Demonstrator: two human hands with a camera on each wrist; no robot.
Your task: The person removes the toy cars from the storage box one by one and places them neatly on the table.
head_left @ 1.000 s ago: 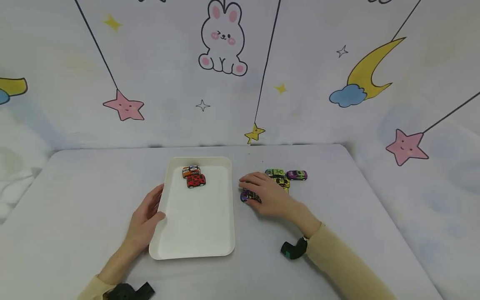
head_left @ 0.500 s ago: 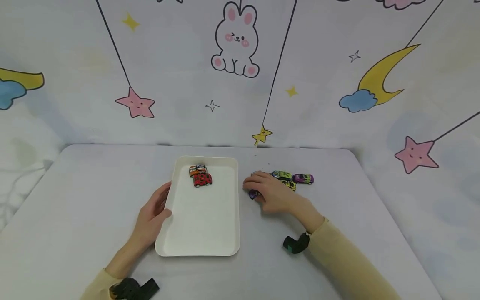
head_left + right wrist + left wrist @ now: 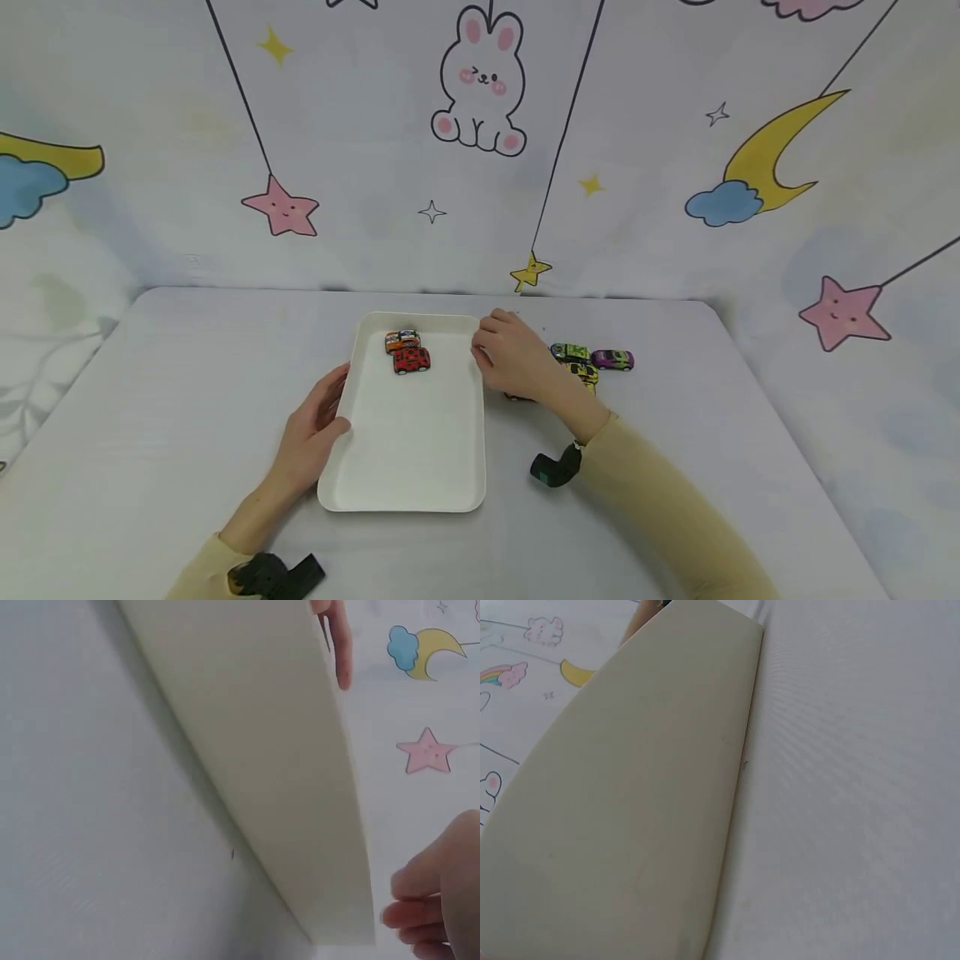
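A white tray (image 3: 408, 433) lies on the table, with an orange toy car (image 3: 402, 340) and a red toy car (image 3: 412, 360) inside near its far end. My left hand (image 3: 311, 437) grips the tray's left side, thumb over the rim. At the tray's far right rim is my right hand (image 3: 513, 354), its fingers (image 3: 414, 913) bent in toward the thumb. I cannot tell whether a toy car is tucked inside them. Just right of this hand stand a green toy car (image 3: 570, 352), a yellow toy car (image 3: 583, 372) and a purple toy car (image 3: 612, 359).
Part of another dark toy car (image 3: 519, 397) shows under the right wrist. The white-covered table (image 3: 225, 375) runs back to a wall cloth (image 3: 360, 167) printed with a rabbit, stars and moons. A wrist camera (image 3: 557, 467) hangs at the right cuff.
My right hand has come away from the toy cars and moved left and away to the tray's right rim. My left hand keeps its hold on the tray. The head view has shifted slightly.
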